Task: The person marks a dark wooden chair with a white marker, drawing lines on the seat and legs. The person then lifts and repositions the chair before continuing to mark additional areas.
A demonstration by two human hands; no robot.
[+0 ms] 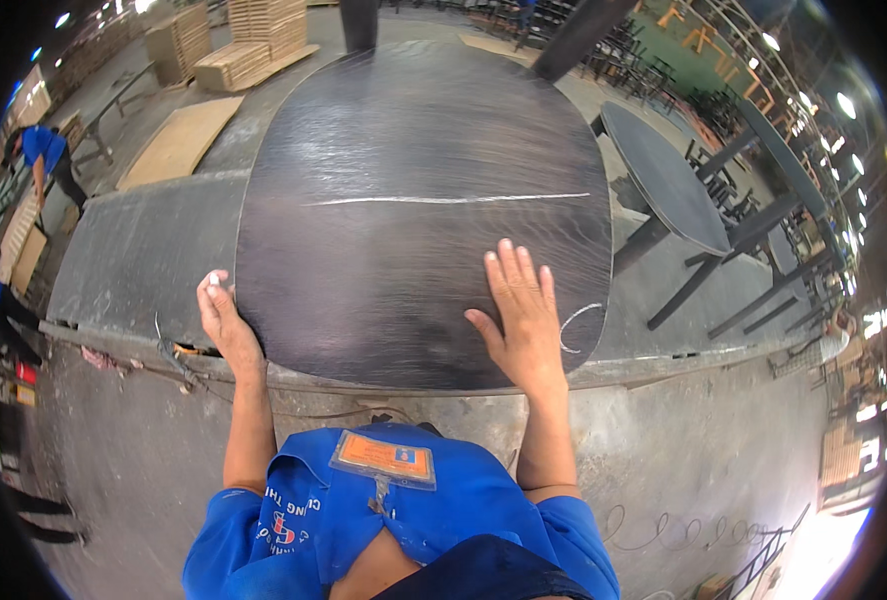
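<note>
A large dark wood-grained chair seat [413, 290] with rounded corners lies in front of me, dark posts at its far end. A white line crosses its surface, and a small curved white mark sits near the right edge. My right hand [525, 325] rests flat on the near right part, fingers spread. My left hand [228, 325] is at the seat's left edge, its fingers curled around a small white piece of chalk [214, 281].
The seat lies on a grey workbench [153, 255]. A similar dark chair [663, 180] stands on the right. Stacked boards [263, 35] and a flat panel [181, 140] are at the far left. Two people in blue shirts [45, 150] are at the left.
</note>
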